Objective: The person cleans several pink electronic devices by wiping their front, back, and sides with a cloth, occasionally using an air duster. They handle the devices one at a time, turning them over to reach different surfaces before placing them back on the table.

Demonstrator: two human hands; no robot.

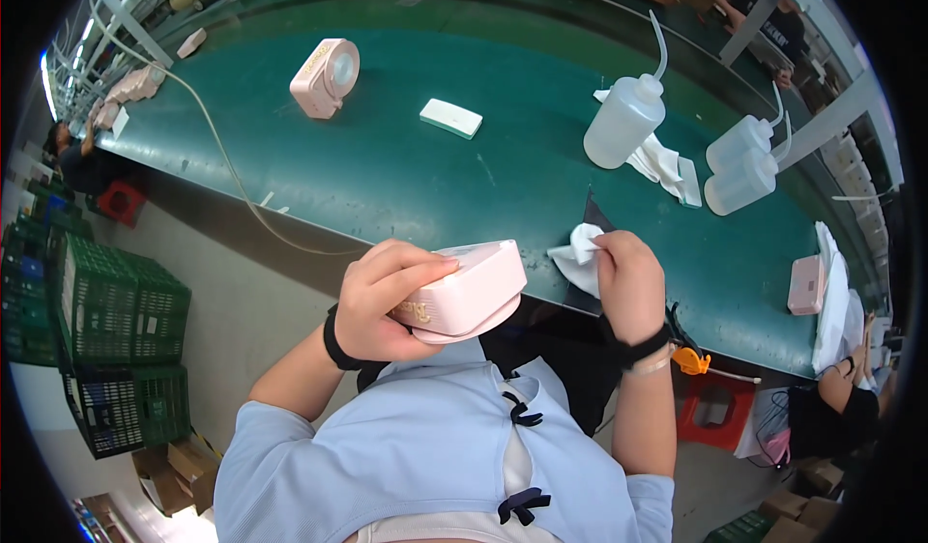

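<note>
Pink device (480, 285) is gripped in the left hand (387, 297), fingers curled round it, at the green table's (464, 190) near edge; white cloth (582, 265) is pinched in the right hand (633, 287), apart from it. Wiping seems underway; cloth probably to be brought to casing.

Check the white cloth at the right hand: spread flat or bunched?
Bunched: the white cloth gathers into a crumpled puff where the right hand pinches it.

The left hand (389, 297) clasps, the right hand (632, 282) pinches, 2 forearms (646, 417) angled forward.
</note>
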